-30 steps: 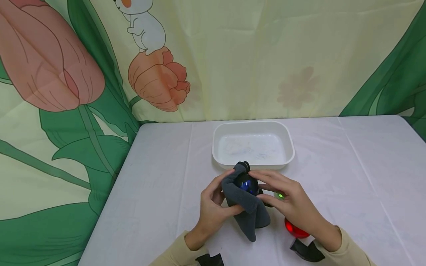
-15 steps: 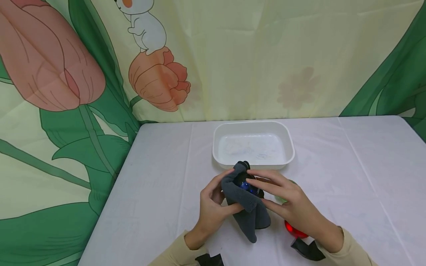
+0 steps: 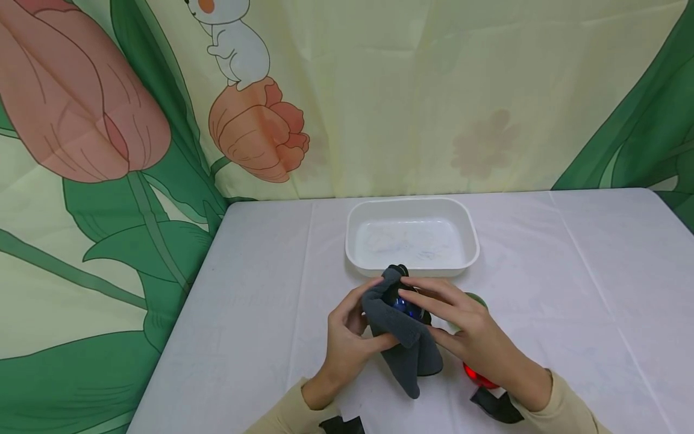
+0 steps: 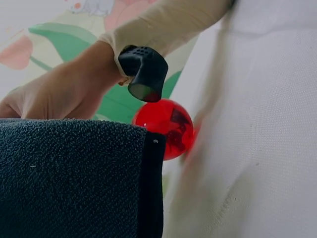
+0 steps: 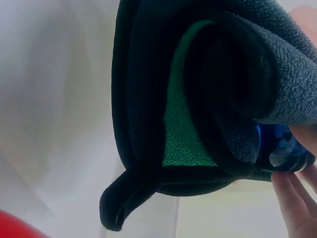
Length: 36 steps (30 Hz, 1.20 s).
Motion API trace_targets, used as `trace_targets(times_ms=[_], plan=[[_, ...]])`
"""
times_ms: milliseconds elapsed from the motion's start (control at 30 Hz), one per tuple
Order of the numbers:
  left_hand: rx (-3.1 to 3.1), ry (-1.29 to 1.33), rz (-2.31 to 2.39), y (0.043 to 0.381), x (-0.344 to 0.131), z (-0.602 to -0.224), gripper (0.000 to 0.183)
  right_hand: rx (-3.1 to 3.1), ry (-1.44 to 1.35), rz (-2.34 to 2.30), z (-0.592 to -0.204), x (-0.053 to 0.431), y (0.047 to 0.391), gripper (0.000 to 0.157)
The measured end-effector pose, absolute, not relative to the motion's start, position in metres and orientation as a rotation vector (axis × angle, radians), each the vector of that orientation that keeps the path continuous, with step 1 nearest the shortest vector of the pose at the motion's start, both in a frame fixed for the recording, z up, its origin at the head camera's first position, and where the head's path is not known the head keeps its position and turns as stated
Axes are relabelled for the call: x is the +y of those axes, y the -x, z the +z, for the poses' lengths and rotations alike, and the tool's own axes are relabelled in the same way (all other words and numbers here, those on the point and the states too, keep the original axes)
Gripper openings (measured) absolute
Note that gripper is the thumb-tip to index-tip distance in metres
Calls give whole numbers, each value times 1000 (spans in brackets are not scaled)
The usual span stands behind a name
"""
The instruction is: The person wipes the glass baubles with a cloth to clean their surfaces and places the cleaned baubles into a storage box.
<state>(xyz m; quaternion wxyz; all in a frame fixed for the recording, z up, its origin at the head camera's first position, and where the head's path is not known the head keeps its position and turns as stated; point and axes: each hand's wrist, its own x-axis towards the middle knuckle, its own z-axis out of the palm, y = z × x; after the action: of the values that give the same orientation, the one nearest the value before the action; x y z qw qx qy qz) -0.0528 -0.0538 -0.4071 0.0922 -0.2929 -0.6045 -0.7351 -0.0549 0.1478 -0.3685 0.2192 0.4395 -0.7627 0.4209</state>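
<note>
Grey cloth, held in the grip of the L hand, wraps part of a shiny dark-blue globe w/ a black neck, on the near side of a white tray on the white-covered surface. Grip of the R hand is fairly wide, fingers & thumb holding the globe's exposed side. Red ball sits nr the R wrist, partly hidden in the head view, w/ a green obj. mostly hidden behind that hand.

We see a white-covered table low in frame. It bears a white tray near centre; lower right, a red ball and half-hidden green object.
</note>
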Motion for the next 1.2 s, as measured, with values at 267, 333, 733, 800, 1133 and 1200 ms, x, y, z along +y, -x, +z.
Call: trace_targets(times_ms=[267, 333, 733, 800, 1133, 1200], plan=[[-1790, 872, -2201, 52, -53, -407, 69, -2104, -1221, 1118, -364, 145, 53, 47], [-1786, 871, -2204, 52, -52, -407, 69, -2094, -1220, 1117, -362, 143, 52, 46], [-1805, 859, -2200, 51, -53, -407, 70, -2100, -1222, 1073, -357, 144, 51, 45], [-1813, 853, -2198, 51, -53, -407, 69, -2111, -1225, 1068, -358, 145, 51, 46], [-1861, 863, -2167, 50, -60, -409, 68, -2219, -1190, 1203, -363, 151, 53, 52], [-1868, 871, -2151, 50, -61, -407, 67, -2247, -1155, 1291, -359, 151, 51, 55]])
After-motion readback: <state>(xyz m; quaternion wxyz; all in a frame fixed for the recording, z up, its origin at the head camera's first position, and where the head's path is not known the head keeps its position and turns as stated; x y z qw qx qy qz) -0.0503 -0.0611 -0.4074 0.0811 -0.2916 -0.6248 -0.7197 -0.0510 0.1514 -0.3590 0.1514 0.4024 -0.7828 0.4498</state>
